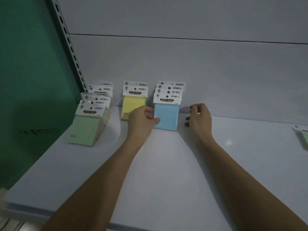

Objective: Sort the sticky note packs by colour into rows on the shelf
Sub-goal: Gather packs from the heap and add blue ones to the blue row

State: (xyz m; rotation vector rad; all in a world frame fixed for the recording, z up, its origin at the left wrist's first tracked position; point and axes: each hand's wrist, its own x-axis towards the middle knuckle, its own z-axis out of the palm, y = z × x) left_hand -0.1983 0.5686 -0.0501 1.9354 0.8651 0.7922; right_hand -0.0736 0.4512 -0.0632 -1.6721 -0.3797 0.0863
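Observation:
Three rows of sticky note packs stand on the white shelf [166, 164] against its back wall. A green row [85, 129] is at the left, a short yellow row [132, 104] in the middle, and a blue row [167, 115] to its right. My left hand [141, 120] pinches the left edge of the front blue pack with thumb and fingers. My right hand [199, 118] hovers just right of the blue row, fingers loosely curled, holding nothing and apart from the pack.
A green side panel [30, 80] and a slotted metal upright [70, 45] bound the shelf at the left. Part of another pack [302, 135] lies at the far right edge of the shelf. The shelf's front lip runs along the bottom.

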